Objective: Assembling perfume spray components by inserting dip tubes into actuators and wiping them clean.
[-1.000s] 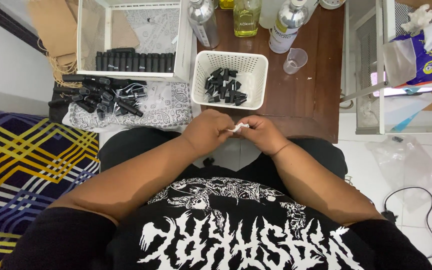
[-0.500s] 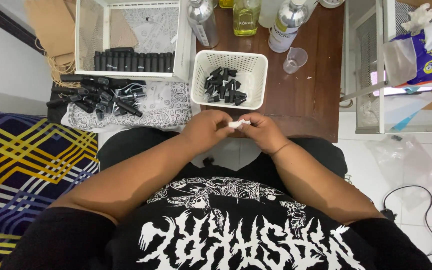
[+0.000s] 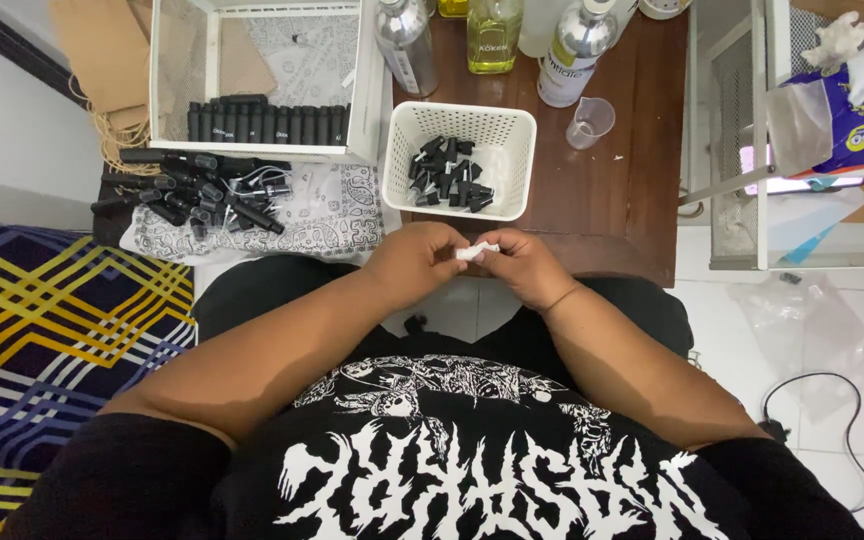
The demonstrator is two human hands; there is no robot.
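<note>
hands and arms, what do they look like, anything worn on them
Both arms are bare from the short black sleeves down. The left hand and right hand wear no gloves, and no rings or watch show. The sleeves belong to a black T-shirt with a white jagged print.

Home workspace: patterned bedspread (image 3: pixel 42 340), bottle-crowded table (image 3: pixel 642 170).

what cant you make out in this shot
Head view:
- small white item: mostly covered by left hand and right hand; its kind is unclear.
- black caps in white basket: too small to tell shape.
- bottles: tops cut off by upper edge.
</note>
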